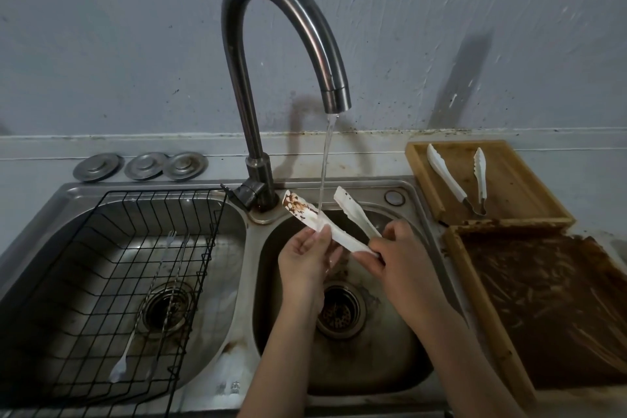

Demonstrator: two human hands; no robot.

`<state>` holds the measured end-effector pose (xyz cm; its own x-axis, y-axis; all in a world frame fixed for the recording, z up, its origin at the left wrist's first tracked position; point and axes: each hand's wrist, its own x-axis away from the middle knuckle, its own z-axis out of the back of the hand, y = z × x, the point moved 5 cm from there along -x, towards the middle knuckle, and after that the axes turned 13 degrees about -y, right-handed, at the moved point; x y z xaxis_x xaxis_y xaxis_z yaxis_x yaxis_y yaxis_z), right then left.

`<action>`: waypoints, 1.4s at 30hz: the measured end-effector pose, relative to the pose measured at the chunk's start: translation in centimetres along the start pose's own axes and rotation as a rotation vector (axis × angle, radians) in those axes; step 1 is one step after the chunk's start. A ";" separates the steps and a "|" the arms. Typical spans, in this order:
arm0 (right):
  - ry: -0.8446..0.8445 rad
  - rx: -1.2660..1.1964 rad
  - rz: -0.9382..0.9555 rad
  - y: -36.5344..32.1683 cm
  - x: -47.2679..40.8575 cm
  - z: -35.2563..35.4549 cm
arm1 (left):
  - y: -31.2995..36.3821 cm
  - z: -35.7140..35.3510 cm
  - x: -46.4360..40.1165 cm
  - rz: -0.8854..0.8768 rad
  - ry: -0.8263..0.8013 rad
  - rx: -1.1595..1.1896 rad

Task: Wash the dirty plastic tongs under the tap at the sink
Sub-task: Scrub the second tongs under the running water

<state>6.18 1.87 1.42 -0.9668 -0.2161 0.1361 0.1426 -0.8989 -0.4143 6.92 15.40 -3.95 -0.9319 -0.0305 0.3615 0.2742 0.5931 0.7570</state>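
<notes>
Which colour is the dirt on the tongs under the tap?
Brown, on white tongs; only the head view shows it.

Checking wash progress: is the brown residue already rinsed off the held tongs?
No: brown residue covers the tip of one arm of the tongs, beside the water stream.

A home kitchen, much used. A stainless double sink (339,380) sits in a pale surface (40,153) against a scuffed, spattered grey wall (101,27), with a curved tap (271,10) running just beyond the fingers (322,234). Left of them a black wire rack (101,265) fills one basin; to their right lie two wooden trays (509,180), one smeared brown.
</notes>
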 end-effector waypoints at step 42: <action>-0.241 -0.296 -0.281 1.3 -0.9 -0.3 | 0.0 0.7 -1.4 0.146 0.008 -0.030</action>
<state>7.19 1.01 0.53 -0.8778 -0.0938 0.4698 -0.2178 -0.7952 -0.5658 8.06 16.00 -4.89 -0.8796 0.0478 0.4732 0.4139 0.5673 0.7120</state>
